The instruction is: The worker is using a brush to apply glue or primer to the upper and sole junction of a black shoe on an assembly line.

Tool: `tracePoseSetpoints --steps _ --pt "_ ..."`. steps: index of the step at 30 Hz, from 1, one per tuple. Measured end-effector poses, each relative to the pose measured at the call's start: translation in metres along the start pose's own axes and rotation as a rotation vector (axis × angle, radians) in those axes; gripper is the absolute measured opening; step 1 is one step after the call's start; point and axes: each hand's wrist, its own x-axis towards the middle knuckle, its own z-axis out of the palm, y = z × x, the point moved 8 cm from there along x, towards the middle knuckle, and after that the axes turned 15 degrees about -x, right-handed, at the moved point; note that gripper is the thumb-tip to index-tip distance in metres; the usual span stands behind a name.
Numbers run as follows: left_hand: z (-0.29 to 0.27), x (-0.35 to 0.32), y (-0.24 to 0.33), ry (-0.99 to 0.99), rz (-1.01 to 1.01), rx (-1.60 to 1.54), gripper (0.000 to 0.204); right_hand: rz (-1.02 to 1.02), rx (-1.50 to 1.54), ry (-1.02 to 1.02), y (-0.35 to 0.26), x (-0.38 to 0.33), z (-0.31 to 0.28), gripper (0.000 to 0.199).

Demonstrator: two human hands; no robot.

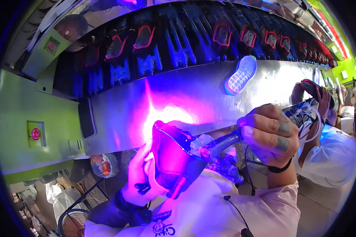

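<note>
My left hand [135, 179] grips a dark shoe upper [172, 158], holding it tilted in front of my chest under strong pink and violet light. My right hand [271, 134] is closed round the dark handle of a brush [224, 144]. The brush's pale, clumped bristle end reaches the upper's lower edge and appears to touch it. Beyond my hands, a light-coloured shoe sole [242, 75] lies on the metal worktable [209, 100], its treaded or gridded face up.
Along the far side runs a dark rack [186, 43] with several red-edged shoe parts [144, 36] on it. A green machine panel with a red button [36, 134] stands at the left. At the right, a co-worker in a white shirt [328, 158] handles a dark shoe [311, 89]. A fan [73, 222] stands at lower left.
</note>
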Motion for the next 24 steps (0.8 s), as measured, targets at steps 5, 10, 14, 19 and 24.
tracePoseSetpoints --steps 5,10,14,19,24 --pt "0.01 -0.002 -0.017 0.064 -0.136 -0.289 0.056 -0.024 -0.007 0.026 0.002 0.002 -0.006 0.036" --pt "0.047 -0.025 0.015 -0.245 0.385 0.464 0.06 -0.023 -0.052 0.002 0.0 0.01 -0.015 0.036" --pt "0.037 -0.025 0.018 -0.162 0.272 0.517 0.07 -0.049 -0.017 -0.019 -0.001 0.011 -0.013 0.033" --pt "-0.022 -0.021 -0.016 0.032 0.035 0.083 0.07 -0.047 0.022 0.019 0.001 0.007 -0.008 0.042" --pt "-0.018 -0.018 -0.037 -0.135 0.021 0.09 0.06 0.016 0.105 0.008 0.008 -0.008 0.0 0.039"
